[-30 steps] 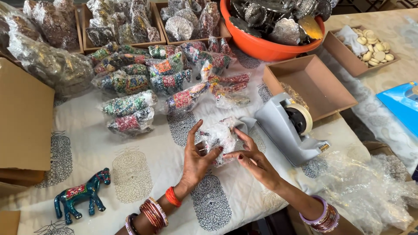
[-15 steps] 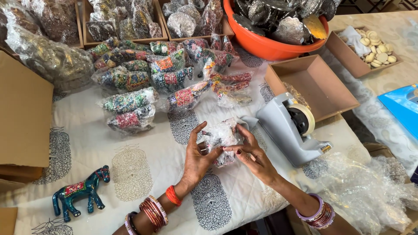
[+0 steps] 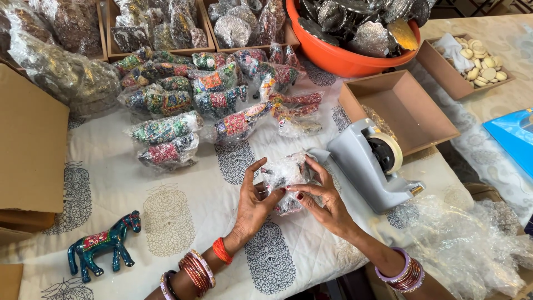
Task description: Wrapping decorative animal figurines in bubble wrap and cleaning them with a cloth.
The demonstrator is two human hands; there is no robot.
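Observation:
Both my hands hold a small bundle wrapped in clear bubble wrap (image 3: 284,179) just above the white printed tablecloth (image 3: 183,205). My left hand (image 3: 254,203) cups it from the left with fingers spread. My right hand (image 3: 322,197) presses on it from the right, fingertips on the wrap. A grey tape dispenser (image 3: 371,166) with a roll of clear tape stands right beside my right hand. A painted teal horse figure (image 3: 102,244) stands unwrapped at the near left.
Several wrapped painted figures (image 3: 183,111) lie in a heap behind my hands. An orange bowl (image 3: 355,61) of silver pieces, an empty cardboard tray (image 3: 397,108), a box of pale discs (image 3: 472,66), loose bubble wrap (image 3: 466,250) and a cardboard box (image 3: 30,144) surround the spot.
My hands have turned and pressed the wrapped bundle slightly, staying in the same spot. Nothing else on the table has moved.

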